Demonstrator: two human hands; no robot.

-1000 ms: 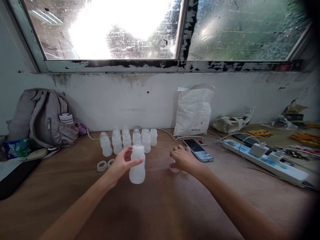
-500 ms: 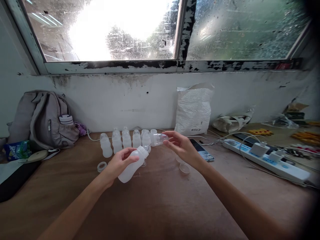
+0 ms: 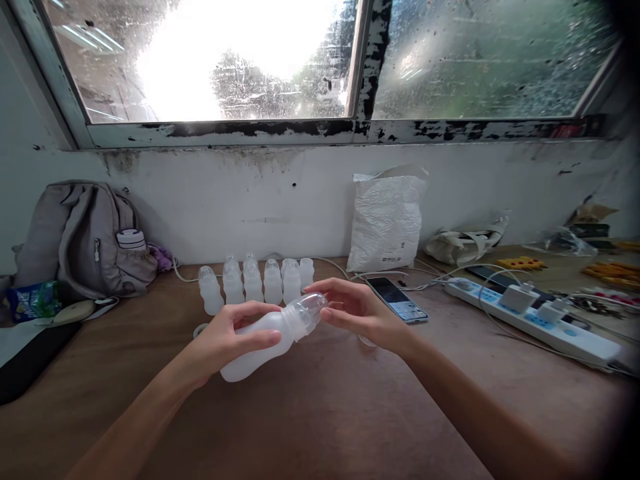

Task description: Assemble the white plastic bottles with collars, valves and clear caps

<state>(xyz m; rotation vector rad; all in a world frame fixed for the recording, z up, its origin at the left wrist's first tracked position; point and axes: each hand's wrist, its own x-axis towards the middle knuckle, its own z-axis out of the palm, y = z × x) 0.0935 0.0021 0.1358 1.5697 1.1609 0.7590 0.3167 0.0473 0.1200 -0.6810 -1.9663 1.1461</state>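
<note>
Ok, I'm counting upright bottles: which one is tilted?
The bottle in the left hand, its clear cap pointing toward the right hand; the other bottles stand upright.

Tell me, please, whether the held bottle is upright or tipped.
Tipped: the bottle slants in the left hand, its clear cap toward the right hand.
</note>
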